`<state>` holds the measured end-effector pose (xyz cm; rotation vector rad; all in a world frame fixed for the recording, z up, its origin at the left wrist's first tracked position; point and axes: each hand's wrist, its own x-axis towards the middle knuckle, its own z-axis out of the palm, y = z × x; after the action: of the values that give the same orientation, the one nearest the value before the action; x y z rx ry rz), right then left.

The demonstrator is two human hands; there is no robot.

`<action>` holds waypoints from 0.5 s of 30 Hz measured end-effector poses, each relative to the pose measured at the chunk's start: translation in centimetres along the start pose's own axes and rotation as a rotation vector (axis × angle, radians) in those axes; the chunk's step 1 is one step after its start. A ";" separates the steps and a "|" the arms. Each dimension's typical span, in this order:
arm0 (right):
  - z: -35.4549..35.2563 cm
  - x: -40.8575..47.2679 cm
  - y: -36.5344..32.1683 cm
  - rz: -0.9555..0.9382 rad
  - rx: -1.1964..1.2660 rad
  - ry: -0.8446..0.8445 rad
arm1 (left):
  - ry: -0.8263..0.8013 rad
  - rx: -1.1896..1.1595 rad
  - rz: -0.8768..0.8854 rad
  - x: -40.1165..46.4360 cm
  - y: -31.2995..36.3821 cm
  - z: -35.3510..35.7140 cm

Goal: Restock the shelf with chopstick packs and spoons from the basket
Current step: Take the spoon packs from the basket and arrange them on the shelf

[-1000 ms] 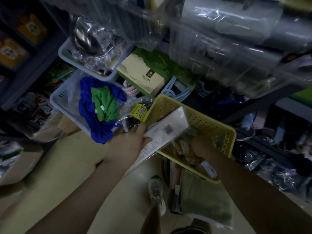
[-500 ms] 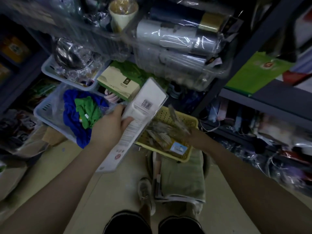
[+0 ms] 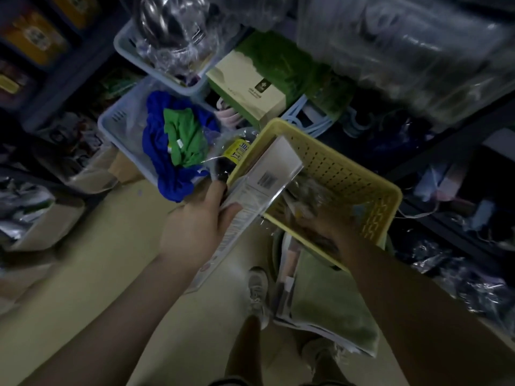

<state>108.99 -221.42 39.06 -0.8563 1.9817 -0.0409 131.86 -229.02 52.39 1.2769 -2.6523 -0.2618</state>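
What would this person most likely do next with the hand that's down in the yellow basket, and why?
Probably close the right hand on one of the wrapped packs and lift it out. That hand is down inside the yellow basket among blurred packets, while the left hand already holds a long white pack over the rim. Whether it has gripped anything is too blurred to tell.

The pale beige floor carries a pale blue slotted plastic bin at the foot of the dark metal shelf. A clear plastic-wrapped bundle lies at the floor's left edge. A folded olive-green cloth lies under the yellow perforated plastic basket.
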 end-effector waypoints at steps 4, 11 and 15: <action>-0.8 -0.2 -0.2 0.188 0.272 0.004 | -0.055 -0.021 -0.025 0.7 -1.4 0.3; -4.2 -2.4 -2.3 0.358 0.617 -0.160 | -0.115 -0.073 0.050 2.4 -2.0 -0.2; -6.6 -6.8 -0.9 0.295 0.704 -0.242 | -0.117 -0.062 0.112 2.9 -1.2 -1.7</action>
<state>106.48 -220.17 48.16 -0.1045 1.6667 -0.4173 131.44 -232.14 54.03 1.1229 -2.7774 -0.4109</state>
